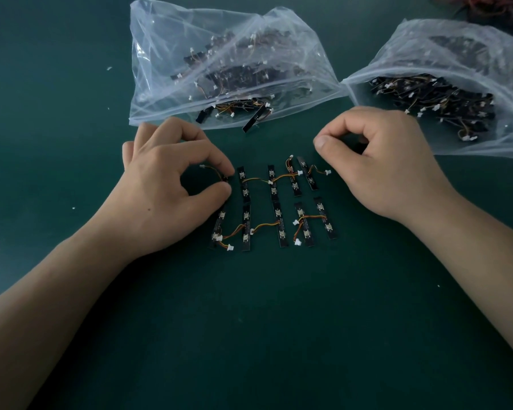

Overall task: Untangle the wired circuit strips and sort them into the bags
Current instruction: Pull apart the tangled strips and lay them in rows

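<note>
Several black circuit strips [274,204] with orange-yellow wires and white plugs lie in two rows on the green table. My left hand [172,187] pinches the leftmost strip [225,179] of the upper row between thumb and forefinger; its wire and plug curl up inside the hand's arch. My right hand [379,161] hovers curled above the upper row's right end, thumb tip meeting the fingers, with nothing visible in it. Two clear plastic bags of strips lie behind: the left bag [219,69] with strips poking from its mouth, and the right bag [444,87].
A dark green table [264,335] stretches toward me below the rows. A tangle of red and dark wires [486,5] sits at the far right corner. Small white specks [109,68] dot the table at the left.
</note>
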Available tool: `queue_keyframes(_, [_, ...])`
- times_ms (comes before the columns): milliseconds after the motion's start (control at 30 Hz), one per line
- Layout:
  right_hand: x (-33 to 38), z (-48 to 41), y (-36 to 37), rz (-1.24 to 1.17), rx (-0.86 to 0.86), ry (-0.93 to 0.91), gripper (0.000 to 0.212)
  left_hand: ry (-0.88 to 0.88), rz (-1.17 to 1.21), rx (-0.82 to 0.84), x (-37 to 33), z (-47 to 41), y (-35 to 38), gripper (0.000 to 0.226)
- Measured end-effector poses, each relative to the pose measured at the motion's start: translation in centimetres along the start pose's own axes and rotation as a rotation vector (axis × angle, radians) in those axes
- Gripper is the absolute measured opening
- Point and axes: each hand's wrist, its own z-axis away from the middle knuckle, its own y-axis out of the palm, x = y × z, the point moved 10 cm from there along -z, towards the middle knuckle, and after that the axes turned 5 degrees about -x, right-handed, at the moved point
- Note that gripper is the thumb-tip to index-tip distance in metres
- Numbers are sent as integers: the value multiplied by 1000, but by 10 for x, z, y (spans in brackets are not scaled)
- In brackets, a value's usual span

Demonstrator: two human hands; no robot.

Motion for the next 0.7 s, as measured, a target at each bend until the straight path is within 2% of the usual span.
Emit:
queue_keyframes(333, [1,0,0,-6,5,-8,15,-45,41,-32,6,-2,-4,23])
queue_keyframes(500, [2,-1,0,1,7,-16,16,-125,80,-116,15,-3,-11,15])
queue_keyframes(600, [0,-2,-3,17,-36,-8,16,-220,64,-186,29,-3,-17,39])
queue_keyframes(700, [-12,-5,-5,32,-62,55,16,-238,-2,-196,35,-2,-18,47])
